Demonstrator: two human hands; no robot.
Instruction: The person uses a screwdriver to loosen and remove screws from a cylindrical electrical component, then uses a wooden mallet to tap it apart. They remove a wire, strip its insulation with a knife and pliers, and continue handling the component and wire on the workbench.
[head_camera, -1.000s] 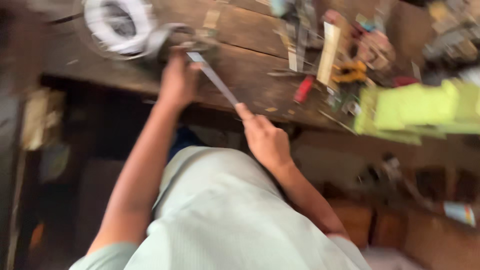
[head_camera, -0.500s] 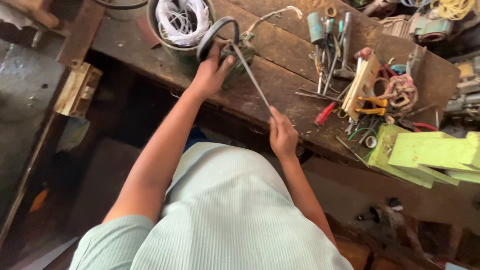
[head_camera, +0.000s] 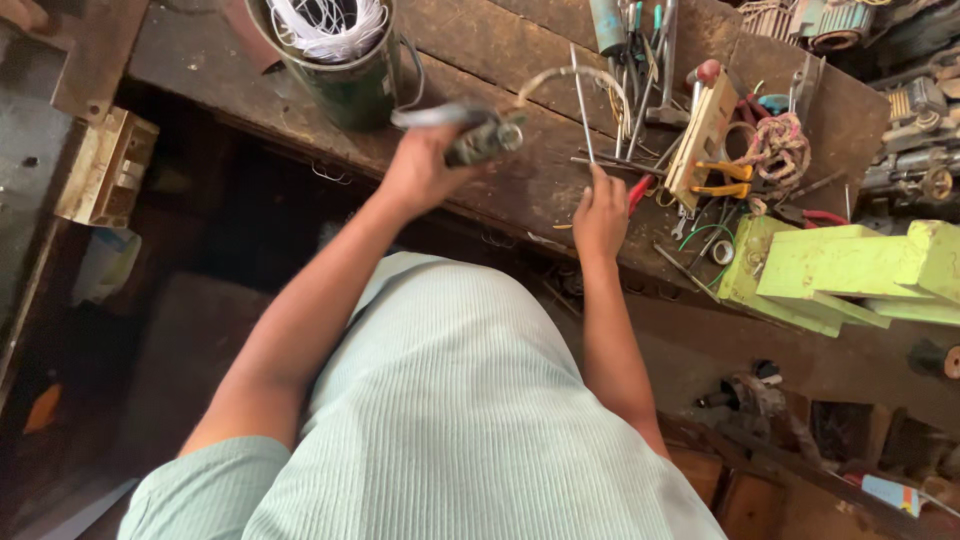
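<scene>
The left hand (head_camera: 420, 170), a little left of the middle in the upper half of the frame, is closed in a fist around a dark, blurred tool (head_camera: 470, 135). The tool sticks out to the right of the fist, above the worn wooden counter (head_camera: 500, 40). From the right end of the tool a pale cord (head_camera: 575, 75) rises in a loop; where it ends I cannot tell.

The right hand (head_camera: 600, 212) is at the middle of the frame, near the front edge of the counter. Its fingers are pressed together and pinch the lower end of a thin metal rod (head_camera: 582, 105), which points up and away from the hand.

At the upper left of the frame a dark green can (head_camera: 345, 85) stands on the counter, with coiled white wire (head_camera: 325, 22) inside. Just right of the right hand lie red-handled pliers (head_camera: 638, 190) and a pale wooden block (head_camera: 703, 135). At the right side of the frame, light green wooden pieces (head_camera: 830, 270) rest on the counter.
</scene>
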